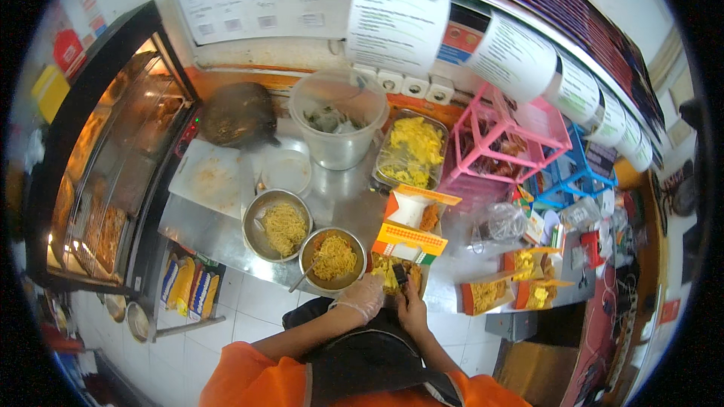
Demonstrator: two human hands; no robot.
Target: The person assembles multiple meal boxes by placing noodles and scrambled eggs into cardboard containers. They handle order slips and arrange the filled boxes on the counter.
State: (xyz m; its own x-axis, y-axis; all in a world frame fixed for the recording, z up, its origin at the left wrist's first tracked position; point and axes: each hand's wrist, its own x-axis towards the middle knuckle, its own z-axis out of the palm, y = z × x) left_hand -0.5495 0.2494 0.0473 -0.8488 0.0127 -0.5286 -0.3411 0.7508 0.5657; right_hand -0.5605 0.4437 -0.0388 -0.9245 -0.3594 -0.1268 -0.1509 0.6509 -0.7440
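An open takeaway box of noodles and yellow scrambled egg stands at the counter's near edge, between my hands. My left hand, in a clear plastic glove, reaches to its left side with the fingers bunched; what they hold is hidden. My bare right hand is closed on the box's right side. A small black object sits over the egg; its kind is unclear. Left of the box stands a steel bowl of noodles with a utensil handle over its rim. A second steel bowl holds paler noodles.
Beyond my hands lies an open orange-and-white box. Farther back are a tray of scrambled egg, a clear bucket and a pink rack. Several filled boxes stand right. A lit display cabinet rises at left.
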